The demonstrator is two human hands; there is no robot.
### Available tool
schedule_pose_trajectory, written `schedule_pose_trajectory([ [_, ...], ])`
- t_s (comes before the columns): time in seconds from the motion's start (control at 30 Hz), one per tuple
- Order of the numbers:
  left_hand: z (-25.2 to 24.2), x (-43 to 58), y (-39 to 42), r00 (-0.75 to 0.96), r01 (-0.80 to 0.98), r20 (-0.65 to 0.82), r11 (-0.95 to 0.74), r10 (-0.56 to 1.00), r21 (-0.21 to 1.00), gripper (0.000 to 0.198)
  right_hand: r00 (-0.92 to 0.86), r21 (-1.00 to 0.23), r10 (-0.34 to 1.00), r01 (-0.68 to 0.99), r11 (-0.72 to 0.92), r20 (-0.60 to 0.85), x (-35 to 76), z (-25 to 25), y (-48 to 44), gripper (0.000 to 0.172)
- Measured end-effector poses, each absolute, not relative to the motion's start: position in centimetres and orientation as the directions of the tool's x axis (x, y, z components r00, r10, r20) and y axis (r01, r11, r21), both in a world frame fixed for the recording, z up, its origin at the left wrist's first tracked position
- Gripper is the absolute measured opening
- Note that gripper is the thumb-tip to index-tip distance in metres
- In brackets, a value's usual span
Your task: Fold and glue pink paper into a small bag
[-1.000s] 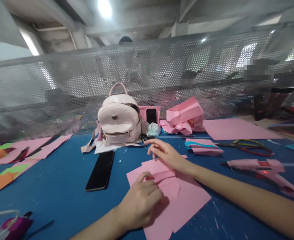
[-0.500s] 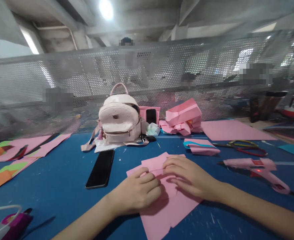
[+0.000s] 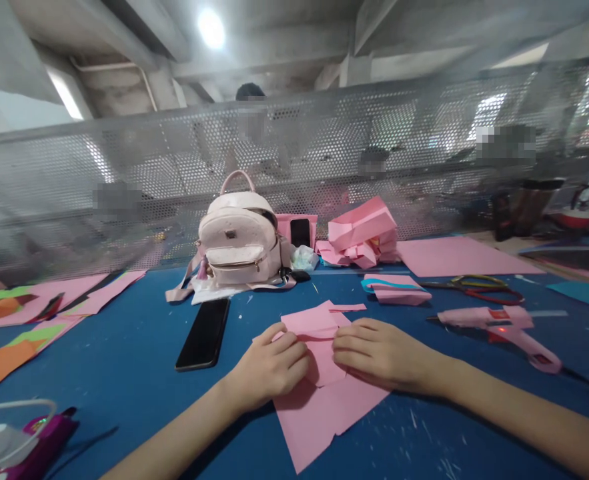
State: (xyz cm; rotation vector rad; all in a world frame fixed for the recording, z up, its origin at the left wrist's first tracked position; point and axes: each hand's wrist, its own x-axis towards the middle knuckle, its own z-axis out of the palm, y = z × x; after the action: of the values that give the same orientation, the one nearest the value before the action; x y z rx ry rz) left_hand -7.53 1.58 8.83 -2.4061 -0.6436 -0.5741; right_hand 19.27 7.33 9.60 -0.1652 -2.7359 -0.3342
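Pink paper pieces [image 3: 319, 413] lie overlapped on the blue table, with a folded strip across the upper part. My left hand [image 3: 274, 363] is closed on the left side of the paper, its fingers curled at the strip's left end. My right hand [image 3: 387, 353] has its fingers pressed together on the right side of the same paper. The fingertips of both hands are partly hidden against the paper. A narrow pink strip [image 3: 350, 308] lies just behind the stack. The black phone [image 3: 203, 335] lies left of my left hand.
A pale backpack [image 3: 238, 240] stands at the back by a perforated metal screen [image 3: 304, 153]. Crumpled pink paper [image 3: 363, 233], scissors [image 3: 479, 287] and a pink glue gun [image 3: 504, 327] are on the right. A purple power strip [image 3: 44, 443] sits front left. People are behind the screen.
My hands have moved slightly apart on the paper, showing more of its middle. My right fingers have drawn down and together. The view has shifted slightly.
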Motion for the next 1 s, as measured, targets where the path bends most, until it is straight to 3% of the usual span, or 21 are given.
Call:
schedule_pose_trajectory([
  [0.37, 7.4, -7.1, 1.5, 0.709, 0.632, 0.590, -0.719, 0.386, -0.289, 0.024, -0.932, 0.211, 0.056, 0.139, 0.967, 0.359, 18.9, 9.6, 7.4, 0.023],
  [0.5, 7.3, -6.9, 1.5, 0.671, 0.637, 0.608, -0.750, 0.425, -0.179, 0.023, -0.919, 0.155, 0.107, 0.178, 0.972, 0.381, 19.1, 9.5, 7.3, 0.018],
  [0.6, 7.8, -6.7, 1.4, 0.574, 0.662, 0.650, -0.749, 0.497, -0.012, 0.018, -0.870, -0.048, 0.217, 0.219, 0.975, 0.442, 19.2, 9.7, 6.9, 0.015],
  [0.67, 8.5, -6.5, 1.2, 0.485, 0.674, 0.665, -0.727, 0.569, 0.131, 0.014, -0.779, -0.311, 0.385, 0.255, 0.915, 0.494, 18.9, 10.2, 6.7, 0.014],
  [0.77, 9.7, -6.3, 1.1, 0.340, 0.674, 0.645, -0.656, 0.684, 0.340, 0.011, -0.573, -0.687, 0.679, 0.257, 0.680, 0.459, 18.2, 11.1, 6.9, 0.013],
  [0.83, 10.5, -6.1, 1.3, 0.239, 0.664, 0.617, -0.590, 0.750, 0.459, 0.011, -0.489, -0.789, 0.770, 0.234, 0.568, 0.410, 17.5, 11.7, 7.5, 0.014],
  [1.0, 11.7, -5.8, 2.7, 0.076, 0.580, 0.524, -0.465, 0.848, 0.669, 0.013, -0.425, -0.876, 0.839, 0.181, 0.447, 0.340, 16.2, 12.4, 9.1, 0.021],
])
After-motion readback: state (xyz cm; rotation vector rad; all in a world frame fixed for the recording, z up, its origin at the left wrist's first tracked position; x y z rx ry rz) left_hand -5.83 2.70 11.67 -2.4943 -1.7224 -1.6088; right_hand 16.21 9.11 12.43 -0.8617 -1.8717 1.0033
